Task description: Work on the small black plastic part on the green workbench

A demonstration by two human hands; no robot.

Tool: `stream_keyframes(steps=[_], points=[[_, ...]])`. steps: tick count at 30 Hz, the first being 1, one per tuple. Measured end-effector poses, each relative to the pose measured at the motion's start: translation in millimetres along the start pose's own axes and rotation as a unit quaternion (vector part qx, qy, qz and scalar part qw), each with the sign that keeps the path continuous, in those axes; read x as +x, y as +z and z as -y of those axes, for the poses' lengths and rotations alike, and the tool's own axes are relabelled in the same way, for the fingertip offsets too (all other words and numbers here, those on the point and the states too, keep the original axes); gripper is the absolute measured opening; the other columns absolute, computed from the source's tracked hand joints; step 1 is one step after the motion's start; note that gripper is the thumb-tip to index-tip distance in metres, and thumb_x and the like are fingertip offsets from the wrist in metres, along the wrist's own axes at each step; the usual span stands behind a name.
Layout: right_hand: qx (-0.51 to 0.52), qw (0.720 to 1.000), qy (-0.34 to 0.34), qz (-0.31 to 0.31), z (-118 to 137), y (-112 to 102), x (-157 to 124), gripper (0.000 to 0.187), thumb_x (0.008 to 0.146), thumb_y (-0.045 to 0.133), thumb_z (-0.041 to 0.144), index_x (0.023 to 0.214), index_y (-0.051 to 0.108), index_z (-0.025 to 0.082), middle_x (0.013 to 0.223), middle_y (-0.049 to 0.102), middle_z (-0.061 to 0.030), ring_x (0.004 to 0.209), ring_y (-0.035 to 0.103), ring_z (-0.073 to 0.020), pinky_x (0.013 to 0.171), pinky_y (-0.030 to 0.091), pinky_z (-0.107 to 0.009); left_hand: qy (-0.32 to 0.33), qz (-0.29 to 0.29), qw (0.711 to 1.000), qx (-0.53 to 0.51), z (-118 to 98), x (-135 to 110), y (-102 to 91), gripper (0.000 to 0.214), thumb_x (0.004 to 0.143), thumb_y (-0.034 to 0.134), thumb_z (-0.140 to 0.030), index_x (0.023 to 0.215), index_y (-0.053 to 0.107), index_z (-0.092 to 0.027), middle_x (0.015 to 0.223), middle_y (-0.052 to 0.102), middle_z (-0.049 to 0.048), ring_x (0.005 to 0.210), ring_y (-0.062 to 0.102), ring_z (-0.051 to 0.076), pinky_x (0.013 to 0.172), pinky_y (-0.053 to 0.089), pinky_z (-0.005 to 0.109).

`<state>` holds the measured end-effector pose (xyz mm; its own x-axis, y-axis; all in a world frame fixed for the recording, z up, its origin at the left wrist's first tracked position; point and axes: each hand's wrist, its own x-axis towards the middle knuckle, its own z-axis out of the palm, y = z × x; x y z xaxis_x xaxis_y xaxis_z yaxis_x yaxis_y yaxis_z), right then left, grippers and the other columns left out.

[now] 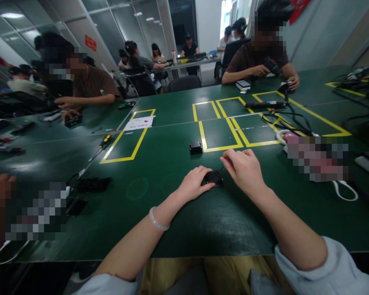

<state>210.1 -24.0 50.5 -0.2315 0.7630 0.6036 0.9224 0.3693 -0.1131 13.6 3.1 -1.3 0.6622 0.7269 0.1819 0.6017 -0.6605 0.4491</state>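
My left hand (195,183) grips a small black box-shaped part (214,178) between thumb and fingers, keeping it on the green table. Just to its right, my right hand (244,168) is closed in a pinch on a thin dark piece (222,168) that reaches down toward the box. Whether that piece is a rod or a wire, I cannot tell. A second small black box (196,147) lies a little farther off, beside a yellow tape outline, and neither hand touches it.
Yellow tape rectangles (223,148) mark the green table (172,229). A blurred-out item (316,159) with a white loop lies at right, near black cables (295,123). A yellow-black screwdriver (105,140) and black parts (94,184) lie left. Co-workers sit opposite; another person's hand (0,184) shows at left.
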Motion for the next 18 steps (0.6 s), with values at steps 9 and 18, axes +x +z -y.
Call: stream_keyframes(steps=[9,18], points=[[0.007,1.000,0.001,-0.003,0.7,-1.4,-0.3,0.020,0.093,0.039,0.030,0.092,0.055,0.018,0.071,0.060,-0.0014,0.069,0.053,-0.0156,0.072,0.029,-0.029,0.000,-0.002,1.000,0.000,0.6,-0.3,0.8,0.037,0.086,0.059,-0.040,0.116,0.051,-0.021,0.108,0.056,0.0064,0.100,0.054,0.023,0.086,0.045,0.037],[0.022,1.000,0.005,-0.012,-0.9,0.9,-0.5,0.020,0.093,0.037,0.023,0.097,0.056,0.018,0.074,0.061,-0.0017,0.071,0.055,-0.0150,0.072,0.029,-0.029,0.000,-0.003,1.000,0.005,-0.1,-0.2,1.1,0.036,0.086,0.058,-0.041,0.116,0.051,-0.022,0.107,0.056,0.0063,0.099,0.054,0.023,0.087,0.045,0.038]])
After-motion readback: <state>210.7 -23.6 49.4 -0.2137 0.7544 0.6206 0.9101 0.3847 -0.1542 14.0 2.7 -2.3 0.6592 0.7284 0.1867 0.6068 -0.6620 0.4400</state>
